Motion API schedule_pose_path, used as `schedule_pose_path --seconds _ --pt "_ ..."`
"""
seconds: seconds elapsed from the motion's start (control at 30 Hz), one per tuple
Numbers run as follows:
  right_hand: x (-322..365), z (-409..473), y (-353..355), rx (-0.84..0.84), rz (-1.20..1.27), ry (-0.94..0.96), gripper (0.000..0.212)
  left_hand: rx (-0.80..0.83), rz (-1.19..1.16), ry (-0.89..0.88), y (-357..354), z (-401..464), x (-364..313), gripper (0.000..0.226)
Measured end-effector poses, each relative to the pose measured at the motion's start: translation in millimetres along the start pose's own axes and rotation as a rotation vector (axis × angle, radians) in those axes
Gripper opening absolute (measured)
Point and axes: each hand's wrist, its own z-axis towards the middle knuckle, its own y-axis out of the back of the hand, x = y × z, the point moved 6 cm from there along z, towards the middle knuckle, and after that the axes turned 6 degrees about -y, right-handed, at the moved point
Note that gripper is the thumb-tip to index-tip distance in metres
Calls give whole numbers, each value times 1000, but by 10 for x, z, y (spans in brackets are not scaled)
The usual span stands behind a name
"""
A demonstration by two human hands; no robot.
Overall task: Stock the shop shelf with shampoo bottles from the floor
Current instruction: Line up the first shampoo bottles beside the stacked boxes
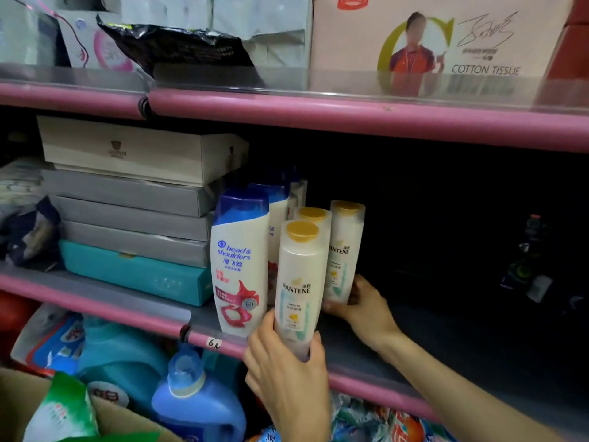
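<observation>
My left hand (288, 374) grips the base of a white Pantene bottle (299, 282) with a yellow cap, held upright at the front edge of the middle shelf (366, 362). My right hand (366, 306) is wrapped around the bottom of a second Pantene bottle (344, 250) that stands further back on the shelf. A third yellow-capped bottle (314, 216) peeks out between them. To their left stands a white Head & Shoulders bottle (240, 266) with a blue cap, with more like it (277, 205) behind.
Stacked flat boxes (134, 199), grey, beige and teal, fill the shelf's left side. The shelf's right side is dark, with small dark bottles (526, 260) far right. Blue detergent jugs (194, 400) stand below. Tissue boxes (446, 36) sit on the shelf above.
</observation>
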Motion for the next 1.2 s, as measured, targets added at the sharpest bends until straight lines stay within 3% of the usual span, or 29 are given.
schedule_pose_path --seconds 0.3,1.2 --pt "-84 158 -189 -41 -91 35 25 -37 5 -48 -9 -17 3 71" --pt "-120 213 -282 -24 -236 83 34 -49 2 -34 3 -37 6 70"
